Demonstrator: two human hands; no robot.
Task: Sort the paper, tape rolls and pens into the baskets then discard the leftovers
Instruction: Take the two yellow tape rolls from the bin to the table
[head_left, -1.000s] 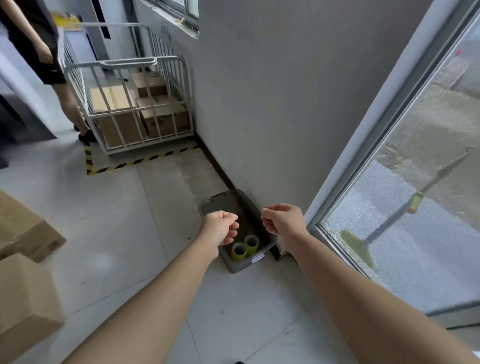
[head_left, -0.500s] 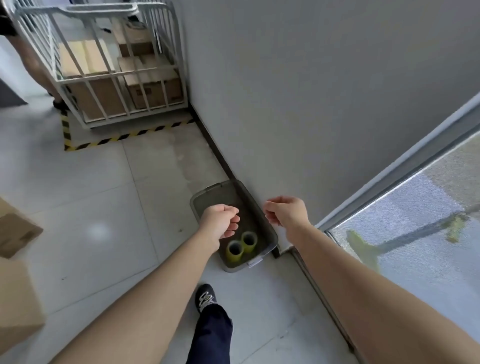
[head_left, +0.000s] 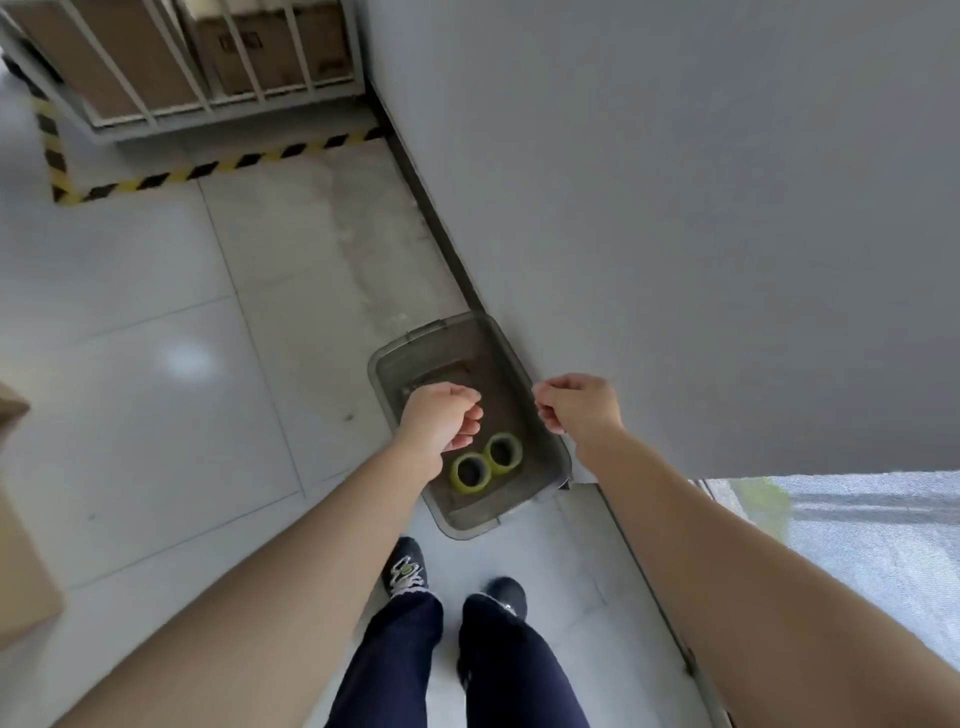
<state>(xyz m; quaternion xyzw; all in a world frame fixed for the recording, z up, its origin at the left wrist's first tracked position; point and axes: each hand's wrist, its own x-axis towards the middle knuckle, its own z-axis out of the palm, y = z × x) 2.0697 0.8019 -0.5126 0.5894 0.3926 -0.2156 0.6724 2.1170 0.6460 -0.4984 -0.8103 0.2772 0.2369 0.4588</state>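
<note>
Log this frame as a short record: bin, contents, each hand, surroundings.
bin: grey bin on the floor, against the wall
contents: two yellow-green tape rolls side by side at the bin's near end; no paper or pens visible
left hand: fingers curled, above the bin, nothing seen in it
right hand: fingers curled, above the bin's wall-side rim, nothing seen in it
surroundings: barred cart with cardboard boxes, striped floor tape

Warehouse: caged trolley, cartons, hazard tape.
</note>
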